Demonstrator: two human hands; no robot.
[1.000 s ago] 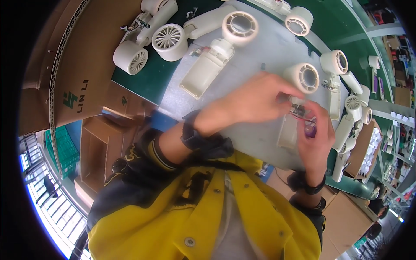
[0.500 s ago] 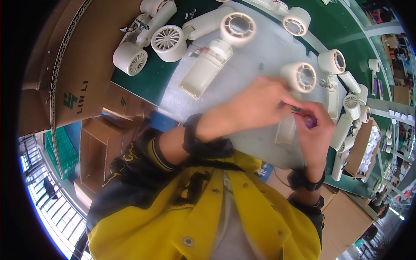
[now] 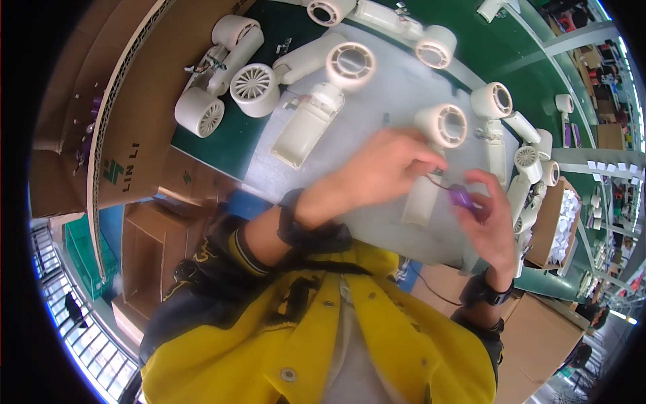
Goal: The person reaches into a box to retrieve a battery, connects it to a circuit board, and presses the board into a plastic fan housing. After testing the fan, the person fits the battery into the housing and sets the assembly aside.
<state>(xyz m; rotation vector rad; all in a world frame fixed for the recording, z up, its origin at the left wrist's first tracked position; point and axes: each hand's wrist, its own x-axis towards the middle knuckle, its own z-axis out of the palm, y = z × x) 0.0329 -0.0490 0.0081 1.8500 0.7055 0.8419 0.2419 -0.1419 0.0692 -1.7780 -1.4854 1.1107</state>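
Note:
My right hand (image 3: 491, 225) holds a small purple battery (image 3: 462, 196) between thumb and fingers. A thin dark-red wire runs from it toward my left hand (image 3: 393, 168), whose fingertips are pinched together near the wire's other end, slightly blurred. Beneath both hands lies a cream-white handheld fan, its round head (image 3: 444, 125) beyond my left hand and its open handle shell (image 3: 422, 202) between the hands. Another fan with an open, hollow handle (image 3: 306, 129) rests to the left on the grey-white mat (image 3: 269, 182).
Several fans (image 3: 254, 89) lie at the back left, more (image 3: 494, 101) along the right on the green table (image 3: 481, 57). A tall cardboard box (image 3: 151, 101) walls the left side. On the right stands a box with white pieces (image 3: 564, 219). An open carton (image 3: 145, 242) sits lower left.
My hands have moved apart, uncovering the purple battery and the wire stretched between them. The right hand's fingers have opened out somewhat. The whole view has shifted slightly.

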